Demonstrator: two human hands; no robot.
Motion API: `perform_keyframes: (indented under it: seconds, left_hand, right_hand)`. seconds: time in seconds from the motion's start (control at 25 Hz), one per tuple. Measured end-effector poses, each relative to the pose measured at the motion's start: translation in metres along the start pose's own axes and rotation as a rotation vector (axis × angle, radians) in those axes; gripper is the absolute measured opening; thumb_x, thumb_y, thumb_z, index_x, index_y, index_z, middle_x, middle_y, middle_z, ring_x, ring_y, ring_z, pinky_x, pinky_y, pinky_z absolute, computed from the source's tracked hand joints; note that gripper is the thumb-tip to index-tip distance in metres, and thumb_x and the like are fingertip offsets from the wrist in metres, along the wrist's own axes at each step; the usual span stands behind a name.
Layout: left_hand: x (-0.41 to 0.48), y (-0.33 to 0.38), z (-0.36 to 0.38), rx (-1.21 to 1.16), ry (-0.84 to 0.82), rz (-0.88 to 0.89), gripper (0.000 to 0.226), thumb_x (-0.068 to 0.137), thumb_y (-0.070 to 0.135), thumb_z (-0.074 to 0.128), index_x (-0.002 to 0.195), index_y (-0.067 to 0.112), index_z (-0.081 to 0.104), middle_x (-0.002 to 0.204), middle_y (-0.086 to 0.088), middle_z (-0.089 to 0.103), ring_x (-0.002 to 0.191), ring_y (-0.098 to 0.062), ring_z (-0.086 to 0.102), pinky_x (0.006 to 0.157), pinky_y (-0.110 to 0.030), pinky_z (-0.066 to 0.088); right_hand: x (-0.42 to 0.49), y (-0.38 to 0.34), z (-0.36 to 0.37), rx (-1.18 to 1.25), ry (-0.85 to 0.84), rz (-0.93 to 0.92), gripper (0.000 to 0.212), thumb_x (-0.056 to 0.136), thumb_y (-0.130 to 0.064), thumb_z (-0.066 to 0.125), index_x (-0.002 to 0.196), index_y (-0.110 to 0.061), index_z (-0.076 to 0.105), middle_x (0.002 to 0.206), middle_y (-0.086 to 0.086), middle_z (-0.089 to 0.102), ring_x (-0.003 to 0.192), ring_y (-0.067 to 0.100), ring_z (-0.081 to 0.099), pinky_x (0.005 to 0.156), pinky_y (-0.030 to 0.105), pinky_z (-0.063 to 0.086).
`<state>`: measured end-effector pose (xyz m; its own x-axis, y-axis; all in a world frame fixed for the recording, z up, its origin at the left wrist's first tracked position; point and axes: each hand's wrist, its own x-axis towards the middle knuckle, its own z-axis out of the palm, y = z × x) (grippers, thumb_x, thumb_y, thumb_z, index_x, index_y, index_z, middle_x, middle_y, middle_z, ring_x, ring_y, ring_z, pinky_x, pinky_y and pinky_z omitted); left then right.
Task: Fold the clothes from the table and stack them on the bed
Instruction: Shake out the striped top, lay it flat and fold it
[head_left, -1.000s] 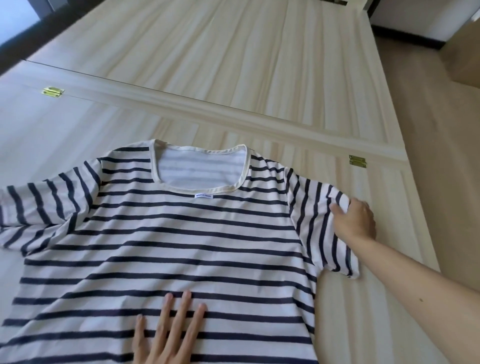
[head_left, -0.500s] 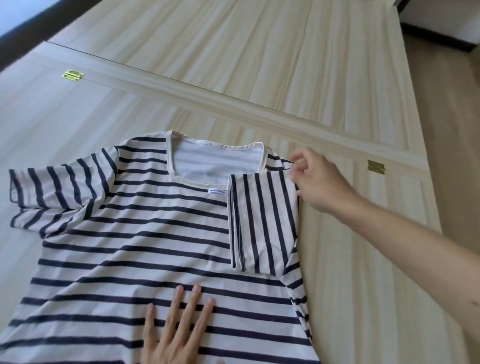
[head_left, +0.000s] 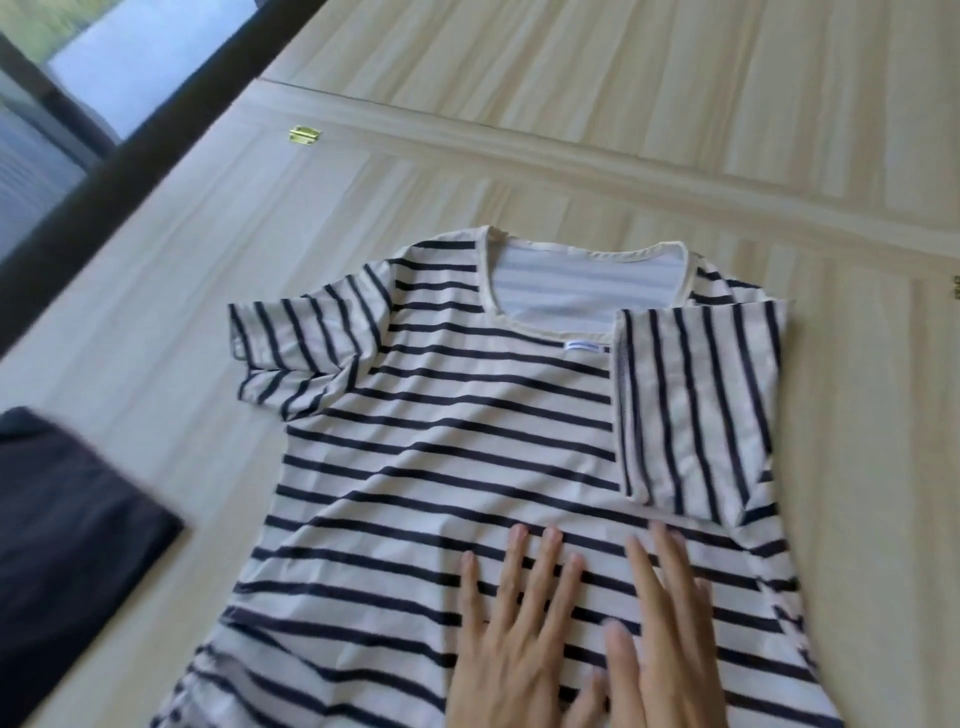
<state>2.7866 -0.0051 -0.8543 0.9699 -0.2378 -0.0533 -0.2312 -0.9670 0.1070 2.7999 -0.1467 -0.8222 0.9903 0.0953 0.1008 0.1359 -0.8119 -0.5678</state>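
A white T-shirt with navy stripes (head_left: 447, 447) lies flat on the pale wooden surface (head_left: 623, 104), neck away from me. Its right sleeve (head_left: 691, 415) is folded inward over the chest; the left sleeve (head_left: 306, 348) still sticks out sideways. My left hand (head_left: 514, 634) presses flat on the lower middle of the shirt, fingers straight and spread. My right hand (head_left: 660, 634) lies flat beside it, just below the folded sleeve, fingers straight.
A dark folded garment (head_left: 67, 540) lies at the left edge. Brass hinges (head_left: 304, 136) mark seams in the wooden panels. A dark frame and window (head_left: 104, 104) run along the upper left.
My right hand let go of the folded sleeve and came down flat on the shirt beside my left hand. The view swung left, bringing the dark garment into sight.
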Motion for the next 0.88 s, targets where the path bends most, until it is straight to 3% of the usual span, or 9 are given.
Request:
perform_keyframes:
  seconds: [0.16,0.32,0.4,0.52,0.6,0.68,0.8,0.84,0.88]
  left_hand:
    - [-0.001,0.0,-0.003,-0.1,-0.076,-0.021,0.084,0.083,0.055,0.053,0.157,0.018,0.037,0.168,-0.003,0.024,0.153,-0.031,0.025,0.113,-0.063,0.022]
    - [0.015,-0.018,-0.03,-0.361,0.019,-0.039,0.062,0.096,0.045,0.047,0.153,0.025,0.034,0.159,0.006,0.036,0.148,-0.019,0.033,0.116,-0.051,0.026]
    - [0.053,-0.07,-0.047,-0.409,0.213,-0.252,0.052,0.098,0.045,0.045,0.147,0.026,0.037,0.15,0.003,0.042,0.141,-0.019,0.037,0.117,-0.046,0.026]
    - [0.121,-0.183,-0.081,-0.343,0.416,-0.846,0.063,0.093,0.038,0.058,0.148,0.014,0.038,0.152,-0.009,0.04,0.142,-0.029,0.034,0.116,-0.049,0.029]
    - [0.15,-0.249,-0.094,-0.38,0.28,-1.21,0.08,0.09,0.037,0.063,0.155,0.009,0.025,0.159,-0.014,0.029,0.147,-0.034,0.026,0.118,-0.05,0.028]
    - [0.16,-0.284,-0.099,-0.552,0.134,-1.341,0.094,0.084,0.034,0.074,0.156,0.007,0.019,0.158,-0.017,0.031,0.144,-0.036,0.032,0.117,-0.048,0.034]
    - [0.172,-0.295,-0.113,-0.762,0.139,-1.29,0.042,0.082,0.026,0.08,0.113,0.006,0.061,0.114,-0.013,0.065,0.095,-0.028,0.063,0.081,-0.036,0.054]
    - [0.177,-0.292,-0.123,-0.754,0.151,-1.273,0.02,0.085,0.027,0.075,0.089,0.01,0.066,0.093,-0.009,0.067,0.078,-0.025,0.061,0.072,-0.034,0.052]
    - [0.181,-0.287,-0.134,-0.712,0.177,-1.229,0.025,0.089,0.03,0.068,0.071,0.015,0.062,0.076,-0.005,0.063,0.067,-0.024,0.058,0.068,-0.033,0.051]
  right_hand:
    - [-0.041,0.033,0.021,-0.403,-0.077,0.048,0.061,0.1,-0.041,0.024,0.147,-0.008,0.045,0.165,0.004,0.027,0.139,0.032,0.041,0.1,0.058,0.039]
    - [-0.043,0.023,0.023,-0.508,-0.025,0.078,0.07,0.089,-0.044,0.034,0.143,-0.004,0.054,0.154,0.018,0.046,0.138,0.033,0.044,0.101,0.063,0.038]
    - [-0.04,0.017,0.028,-0.504,0.03,0.095,0.073,0.086,-0.046,0.034,0.144,-0.005,0.053,0.153,0.018,0.046,0.139,0.033,0.043,0.106,0.064,0.034]
    - [-0.039,0.018,0.028,-0.522,0.041,0.096,0.075,0.084,-0.048,0.034,0.144,-0.006,0.053,0.152,0.018,0.048,0.139,0.033,0.042,0.105,0.064,0.035]
    - [-0.037,0.022,0.03,-0.564,0.04,0.084,0.076,0.086,-0.051,0.03,0.141,-0.005,0.056,0.149,0.02,0.051,0.137,0.033,0.045,0.102,0.063,0.038]
    - [-0.036,0.024,0.03,-0.572,-0.011,0.084,0.078,0.088,-0.053,0.026,0.136,-0.002,0.06,0.144,0.021,0.055,0.135,0.033,0.047,0.098,0.062,0.04]
    - [-0.033,0.022,0.033,-0.557,-0.006,0.085,0.079,0.088,-0.055,0.025,0.131,-0.002,0.064,0.14,0.021,0.058,0.14,0.029,0.043,0.098,0.062,0.04]
    - [-0.031,0.022,0.034,-0.534,0.004,0.091,0.078,0.087,-0.055,0.025,0.13,-0.003,0.065,0.139,0.02,0.059,0.145,0.024,0.038,0.1,0.06,0.039]
    - [-0.029,0.022,0.035,-0.51,0.017,0.092,0.078,0.086,-0.056,0.026,0.129,-0.004,0.065,0.139,0.019,0.06,0.15,0.019,0.032,0.103,0.058,0.037]
